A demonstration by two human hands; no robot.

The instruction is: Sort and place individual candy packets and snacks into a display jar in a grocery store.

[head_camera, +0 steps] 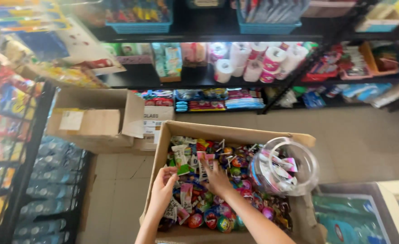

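Forearms nearest camera, both reaching into box (235, 133). Left hand (162, 192) curled, pinching a few sachets (181, 158). Right hand (217, 178) spread flat over candy (208, 212), holding nothing visible. Jar (284, 166), clear rounded plastic, tilted at box's right edge, part-filled with sachets. Much loose candy left in box: glossy round foil balls, flat crinkly packets. Box plain brown cardboard, flaps open.

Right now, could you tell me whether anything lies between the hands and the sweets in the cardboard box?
Nothing visible does. The left hand and right hand are already in the open cardboard box, fingers among the wrapped sweets. The clear jar sits to the right.
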